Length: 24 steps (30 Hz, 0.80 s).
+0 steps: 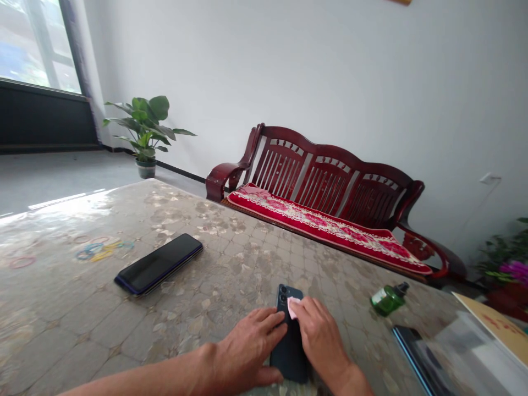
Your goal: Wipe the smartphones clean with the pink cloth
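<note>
Dark phone: lies back up on the patterned table (231, 275), directly in front of me and under both my hands; the dark phone (292, 345) has its camera lenses at the end farther from me.
Pink cloth: the small, pale pink cloth (293, 308) touches the phone's back just beside the lenses.
Right-hand fingers: closed, pinching the cloth; my right hand (324, 333) comes in over the phone's right edge.
Left-hand fingers: slightly parted, laid over the phone's left edge with tips on its back; the thumb of my left hand (249, 347) is set apart from them, near the lower end.
Right of the hands: green bottle (388, 300) with a dark top, tilted in view; nearer me, a second phone (418, 352) with a blue edge, beside a pale box (495, 344) cut by the frame.
Left of the hands: black phone (160, 264), screen up, well apart; beyond its left side, coloured rubber bands (99, 250) loosely grouped.
Past the table: dark red wooden bench (325, 179) bearing a red floral cover (317, 223).
Far left: potted plant (144, 129) on the floor, near the window (37, 44).
Far right: purple flowers (515, 270), partly out of frame.
</note>
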Each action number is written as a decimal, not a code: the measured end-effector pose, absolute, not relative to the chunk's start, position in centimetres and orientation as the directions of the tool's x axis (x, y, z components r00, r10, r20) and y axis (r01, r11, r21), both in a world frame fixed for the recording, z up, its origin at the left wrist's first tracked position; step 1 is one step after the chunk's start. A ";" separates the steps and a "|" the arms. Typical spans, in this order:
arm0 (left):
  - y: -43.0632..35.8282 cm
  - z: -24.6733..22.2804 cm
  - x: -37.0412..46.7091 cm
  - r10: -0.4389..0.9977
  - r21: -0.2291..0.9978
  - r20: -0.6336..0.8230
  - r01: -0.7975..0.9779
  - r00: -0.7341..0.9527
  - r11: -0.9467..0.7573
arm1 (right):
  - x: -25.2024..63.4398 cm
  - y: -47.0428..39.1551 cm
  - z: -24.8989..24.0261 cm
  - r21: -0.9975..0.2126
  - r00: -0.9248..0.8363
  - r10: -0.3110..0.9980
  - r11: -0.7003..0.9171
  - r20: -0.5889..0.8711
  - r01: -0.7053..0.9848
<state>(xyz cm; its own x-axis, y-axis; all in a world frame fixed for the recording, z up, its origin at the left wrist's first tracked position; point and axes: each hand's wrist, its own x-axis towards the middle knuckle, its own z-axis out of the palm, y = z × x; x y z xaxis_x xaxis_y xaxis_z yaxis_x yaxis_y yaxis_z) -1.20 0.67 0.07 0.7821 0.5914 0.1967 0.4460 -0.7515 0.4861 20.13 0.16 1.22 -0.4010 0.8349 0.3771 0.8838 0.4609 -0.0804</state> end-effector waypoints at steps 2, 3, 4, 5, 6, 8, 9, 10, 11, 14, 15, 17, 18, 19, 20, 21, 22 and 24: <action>0.7 0.1 -1.1 0.594 0.482 0.196 0.451 0.780 -0.751 | 20.4 0.2 1.2 -0.095 -0.402 0.833 0.468 0.381 0.879; 0.6 0.1 -1.1 0.596 0.479 0.193 0.455 0.780 -0.750 | 20.5 0.5 1.3 -0.100 -0.391 0.837 0.458 0.383 0.883; 0.6 0.1 -1.1 0.598 0.476 0.188 0.460 0.779 -0.749 | 20.6 1.1 1.3 -0.104 -0.373 0.844 0.441 0.385 0.891; 0.6 0.1 -1.2 0.599 0.474 0.184 0.464 0.779 -0.748 | 20.6 1.8 1.3 -0.105 -0.351 0.852 0.419 0.387 0.902; 0.6 0.1 -1.2 0.600 0.472 0.180 0.467 0.780 -0.748 | 20.6 2.4 1.3 -0.103 -0.329 0.860 0.396 0.390 0.912; 0.6 0.2 -1.3 0.598 0.471 0.176 0.466 0.782 -0.749 | 20.6 3.4 1.3 -0.100 -0.299 0.872 0.362 0.387 0.927; 0.6 0.2 -1.3 0.596 0.471 0.175 0.465 0.784 -0.750 | 20.7 3.6 1.2 -0.101 -0.296 0.875 0.358 0.384 0.928; 0.6 0.2 -1.3 0.594 0.470 0.174 0.464 0.786 -0.751 | 20.7 3.6 1.2 -0.106 -0.299 0.875 0.362 0.381 0.926; 0.6 0.2 -1.4 0.592 0.467 0.173 0.463 0.787 -0.753 | 20.8 3.3 1.1 -0.115 -0.307 0.873 0.374 0.378 0.920; 0.7 0.2 -1.4 0.583 0.453 0.172 0.462 0.794 -0.762 | 21.1 1.6 1.0 -0.159 -0.350 0.866 0.425 0.357 0.891; 0.7 0.2 -1.4 0.581 0.448 0.174 0.461 0.795 -0.766 | 21.2 1.0 1.0 -0.174 -0.365 0.864 0.442 0.348 0.880; 0.8 0.1 -1.3 0.577 0.439 0.180 0.460 0.796 -0.771 | 21.3 0.2 1.0 -0.197 -0.390 0.857 0.469 0.338 0.861; 0.8 0.0 -1.3 0.577 0.435 0.181 0.461 0.796 -0.773 | 21.3 0.1 1.1 -0.203 -0.395 0.853 0.477 0.341 0.855; 0.8 0.0 -1.3 0.578 0.432 0.184 0.463 0.795 -0.774 | 21.2 0.2 1.1 -0.203 -0.393 0.851 0.478 0.349 0.855; 0.8 0.0 -1.2 0.577 0.429 0.182 0.464 0.796 -0.775 | 21.2 0.6 1.1 -0.198 -0.384 0.850 0.472 0.360 0.859; 0.8 0.0 -1.2 0.576 0.426 0.180 0.465 0.797 -0.776 | 21.1 1.0 1.1 -0.188 -0.371 0.852 0.460 0.371 0.868; 0.8 0.0 -1.2 0.576 0.422 0.178 0.467 0.798 -0.777 | 20.9 1.6 1.1 -0.174 -0.354 0.854 0.442 0.381 0.880; 0.8 0.1 -1.3 0.573 0.416 0.177 0.467 0.800 -0.780 | 20.6 2.7 1.1 -0.146 -0.323 0.860 0.405 0.395 0.902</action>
<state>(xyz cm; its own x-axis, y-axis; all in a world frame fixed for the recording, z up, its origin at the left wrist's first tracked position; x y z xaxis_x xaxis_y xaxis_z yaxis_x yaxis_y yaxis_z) -1.27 0.76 0.10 0.8002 0.5731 0.1770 0.4669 -0.7804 0.4160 20.61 2.72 1.13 -0.3225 0.8602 0.3950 0.9023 0.4055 -0.1462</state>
